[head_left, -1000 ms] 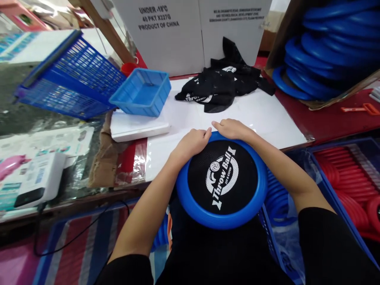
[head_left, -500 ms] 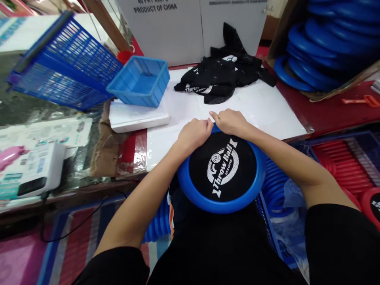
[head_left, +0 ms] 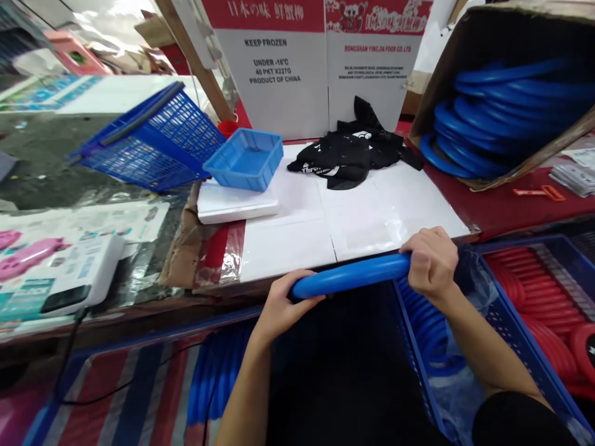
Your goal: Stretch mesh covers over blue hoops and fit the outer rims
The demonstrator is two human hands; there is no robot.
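Observation:
I hold a blue ring disc (head_left: 353, 275) edge-on just below the table's front edge, so only its rim shows. My left hand (head_left: 283, 306) grips the rim's left end from below. My right hand (head_left: 430, 260) is closed over its right end. The disc's black mesh face with the white print is turned out of sight. A pile of black mesh covers (head_left: 351, 155) lies on the white sheet (head_left: 372, 217) at the back of the table.
A small blue tray (head_left: 244, 160) sits on a white slab (head_left: 237, 204), with a tilted blue basket (head_left: 149, 139) to its left. A carton of blue rings (head_left: 493, 118) stands at right. Bins below hold blue rings (head_left: 427, 322) and red rings (head_left: 553, 310). A white device (head_left: 60, 279) lies at left.
The disc has tipped from flat, face up, to edge-on and dropped to the table's front edge. Both hands slid apart from the top of the rim to its two ends. The view tilted up.

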